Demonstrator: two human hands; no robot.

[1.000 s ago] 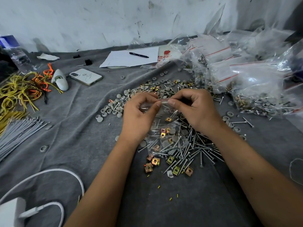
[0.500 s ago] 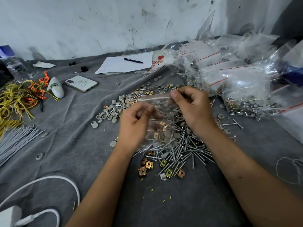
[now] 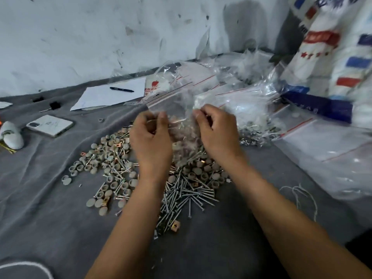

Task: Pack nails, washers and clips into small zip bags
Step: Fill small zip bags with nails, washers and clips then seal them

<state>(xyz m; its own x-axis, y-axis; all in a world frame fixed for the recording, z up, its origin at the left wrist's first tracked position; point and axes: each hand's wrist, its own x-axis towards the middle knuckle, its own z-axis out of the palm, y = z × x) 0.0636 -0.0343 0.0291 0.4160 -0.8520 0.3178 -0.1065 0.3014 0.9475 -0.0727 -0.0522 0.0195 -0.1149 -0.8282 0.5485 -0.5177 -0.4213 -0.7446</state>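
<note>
Left hand and right hand each pinched in a grip the small zip bag, blurred, above nails and washers, grey-clothed counter

Two hands are up: the left hand and the right hand, with one small zip bag between them. Nails lie in one heap at 6 o'clock from the bag, too many to count. Grey washers spread at 8 o'clock, several dozen at least. Clips show singly; about five can be picked out. Filled bags pile at 2 o'clock, number unclear. One phone, one pen and one paper sheet lie at 10 o'clock.
</note>
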